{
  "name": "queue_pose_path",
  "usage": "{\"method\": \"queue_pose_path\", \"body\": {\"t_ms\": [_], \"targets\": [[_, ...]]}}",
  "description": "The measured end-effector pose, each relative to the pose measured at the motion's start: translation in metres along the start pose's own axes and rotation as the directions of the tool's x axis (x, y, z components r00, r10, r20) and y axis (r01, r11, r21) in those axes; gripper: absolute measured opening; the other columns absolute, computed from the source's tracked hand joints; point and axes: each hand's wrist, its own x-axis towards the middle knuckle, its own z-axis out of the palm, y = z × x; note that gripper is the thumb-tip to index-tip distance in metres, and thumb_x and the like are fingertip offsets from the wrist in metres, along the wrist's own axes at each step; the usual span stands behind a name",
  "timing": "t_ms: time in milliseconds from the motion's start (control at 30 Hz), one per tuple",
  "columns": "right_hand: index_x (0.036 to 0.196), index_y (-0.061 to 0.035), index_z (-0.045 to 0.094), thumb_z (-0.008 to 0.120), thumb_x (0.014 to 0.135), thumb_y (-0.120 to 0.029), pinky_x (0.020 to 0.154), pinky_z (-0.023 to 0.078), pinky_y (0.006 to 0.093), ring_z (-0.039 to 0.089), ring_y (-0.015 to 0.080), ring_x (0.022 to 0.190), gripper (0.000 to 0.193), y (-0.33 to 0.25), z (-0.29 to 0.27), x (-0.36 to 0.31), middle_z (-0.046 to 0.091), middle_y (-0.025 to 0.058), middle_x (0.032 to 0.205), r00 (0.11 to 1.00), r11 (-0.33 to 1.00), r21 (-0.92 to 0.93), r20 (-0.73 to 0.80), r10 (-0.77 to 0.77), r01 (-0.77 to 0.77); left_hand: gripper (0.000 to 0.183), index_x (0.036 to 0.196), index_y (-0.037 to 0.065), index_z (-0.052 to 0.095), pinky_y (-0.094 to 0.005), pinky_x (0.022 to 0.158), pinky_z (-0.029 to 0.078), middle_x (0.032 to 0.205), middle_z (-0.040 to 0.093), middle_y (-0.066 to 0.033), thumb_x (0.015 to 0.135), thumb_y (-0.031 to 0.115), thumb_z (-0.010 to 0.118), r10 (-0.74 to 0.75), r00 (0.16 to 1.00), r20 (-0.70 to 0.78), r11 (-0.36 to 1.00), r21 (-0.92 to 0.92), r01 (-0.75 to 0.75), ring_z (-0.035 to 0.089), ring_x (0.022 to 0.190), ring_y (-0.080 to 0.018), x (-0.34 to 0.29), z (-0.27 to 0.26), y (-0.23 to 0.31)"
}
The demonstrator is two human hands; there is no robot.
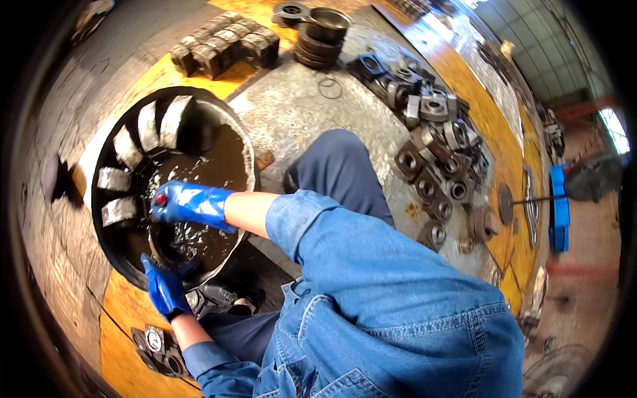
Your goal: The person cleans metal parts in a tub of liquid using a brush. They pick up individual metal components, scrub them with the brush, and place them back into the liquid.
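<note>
A round black tub (249, 142) of dark, splashing liquid stands at the left. My right hand (186, 202), in a blue rubber glove, reaches over it, fingers closed around something with a red knob-like end (161, 199); the rest of that thing is hidden. Lower down, my left hand (166, 290), gloved alike, is at the tub's near edge. Its fingers are partly spread around a dark rounded part half under the liquid; whether they grip it is unclear. Several wet metal blocks (147, 126) stand along the tub's far and left inner wall.
Rows of metal blocks (225, 41) and a stack of rings (320, 50) sit beyond the tub. A heap of dark bored metal parts (438, 142) spreads at the right. More parts (156, 345) lie near my left forearm. My bent knee (338, 166) rises beside the tub.
</note>
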Motion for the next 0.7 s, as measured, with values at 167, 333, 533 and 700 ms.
{"method": "queue_pose_path", "body": {"t_ms": [167, 333, 533, 700], "targets": [[0.105, -0.0112, 0.083, 0.076, 0.088, -0.026, 0.075, 0.056, 0.0351, 0.071, 0.0138, 0.081, 0.023, -0.024, 0.008, -0.032, 0.080, 0.0069, 0.089, 0.928, 0.990, -0.039, 0.355, -0.115, 0.137, 0.067, 0.162, 0.011, 0.041, -0.0565, 0.092, 0.054, 0.133, 0.066, -0.0352, 0.099, 0.011, 0.062, -0.066, 0.995, 0.081, 0.994, 0.087, 0.059, 0.067, 0.114, -0.0545, -0.009, -0.025, 0.026], [0.098, -0.0095, 0.083, 0.078, 0.084, -0.031, 0.073, 0.056, 0.0372, 0.069, 0.0158, 0.076, 0.025, 0.026, 0.014, 0.016, 0.079, 0.0067, 0.084, 0.970, 0.988, -0.025, 0.195, -0.143, 0.151, 0.066, 0.163, 0.012, 0.041, -0.0565, 0.088, 0.054, 0.130, 0.068, -0.0333, 0.100, 0.008, 0.058, 0.011, 0.997, 0.078, 0.996, 0.084, -0.018, 0.068, 0.111, -0.0536, 0.002, 0.005, 0.004], [0.107, -0.0086, 0.079, 0.077, 0.086, -0.041, 0.080, 0.054, 0.0393, 0.072, 0.0230, 0.087, 0.039, -0.014, -0.014, -0.022, 0.077, 0.0132, 0.092, 0.997, 0.995, 0.077, -0.047, 0.061, -0.058, 0.068, 0.161, 0.010, 0.044, -0.0492, 0.097, 0.055, 0.137, 0.069, -0.0264, 0.097, 0.009, 0.068, -0.049, 0.997, 0.061, 0.999, 0.015, 0.049, 0.070, 0.116, -0.0463, -0.003, 0.002, 0.001], [0.112, -0.0130, 0.075, 0.066, 0.085, -0.005, 0.094, 0.059, 0.0410, 0.075, 0.0348, 0.105, 0.030, 0.015, -0.017, -0.017, 0.076, 0.0192, 0.106, 0.959, 0.592, -0.765, 0.119, -0.255, 0.253, 0.071, 0.159, 0.013, 0.045, -0.0532, 0.089, 0.055, 0.131, 0.070, -0.0290, 0.094, 0.016, 0.072, 0.098, 0.995, -0.011, 0.994, -0.050, -0.098, 0.070, 0.109, -0.0494, 0.010, 0.014, -0.030]]}}
